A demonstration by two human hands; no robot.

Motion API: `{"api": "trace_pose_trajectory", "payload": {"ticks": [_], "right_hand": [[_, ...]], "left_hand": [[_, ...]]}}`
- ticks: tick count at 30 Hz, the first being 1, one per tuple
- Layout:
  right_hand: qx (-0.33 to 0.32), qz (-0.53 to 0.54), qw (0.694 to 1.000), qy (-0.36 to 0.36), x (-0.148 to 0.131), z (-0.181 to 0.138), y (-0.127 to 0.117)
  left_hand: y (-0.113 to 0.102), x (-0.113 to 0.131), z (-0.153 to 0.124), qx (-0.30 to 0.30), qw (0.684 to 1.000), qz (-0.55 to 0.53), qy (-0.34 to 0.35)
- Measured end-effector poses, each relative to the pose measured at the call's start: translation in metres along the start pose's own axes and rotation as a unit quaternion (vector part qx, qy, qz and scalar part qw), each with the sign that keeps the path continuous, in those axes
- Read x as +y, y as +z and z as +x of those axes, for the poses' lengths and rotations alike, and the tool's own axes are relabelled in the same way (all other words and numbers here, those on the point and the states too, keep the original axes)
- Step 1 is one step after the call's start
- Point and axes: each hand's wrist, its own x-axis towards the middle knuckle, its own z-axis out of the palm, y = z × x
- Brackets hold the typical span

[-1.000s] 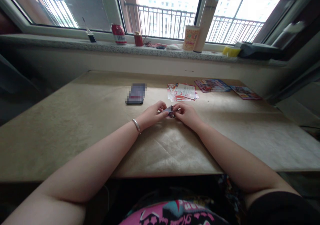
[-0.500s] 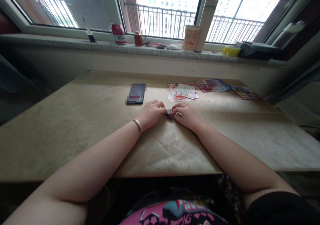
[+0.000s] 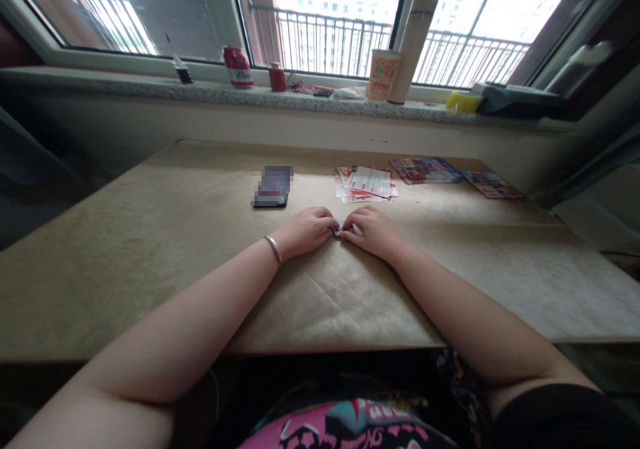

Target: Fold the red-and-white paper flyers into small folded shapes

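My left hand point(image 3: 306, 230) and my right hand point(image 3: 374, 230) meet at the middle of the paper-covered table point(image 3: 150, 249). Both are closed on a small folded piece of printed paper point(image 3: 340, 228), pressed low against the table top. Only a pale sliver of the paper shows between the fingertips; the rest is hidden under my fingers. A silver bangle sits on my left wrist.
A dark phone point(image 3: 272, 186) lies just beyond my left hand. Red and white leaflets point(image 3: 367, 183) lie beyond my right hand, with two colourful leaflets point(image 3: 425, 170) further right. The windowsill holds a red can point(image 3: 238, 67), a paper cup point(image 3: 382, 74) and a yellow object point(image 3: 463, 102).
My hands have lowered the small paper from slightly above the table down onto it and closed tighter over it, so less of it shows.
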Motion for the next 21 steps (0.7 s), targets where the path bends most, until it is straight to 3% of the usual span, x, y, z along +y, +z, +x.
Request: {"api": "trace_pose_trajectory", "payload": {"ticks": [5, 21], "right_hand": [[0.013, -0.044, 0.997, 0.055, -0.001, -0.001, 0.001], [0.015, -0.046, 0.995, 0.088, 0.008, -0.001, 0.005]], "left_hand": [[0.001, 0.006, 0.001, -0.035, 0.998, -0.019, 0.053], [-0.004, 0.014, 0.003, -0.042, 0.995, 0.093, 0.003]]}}
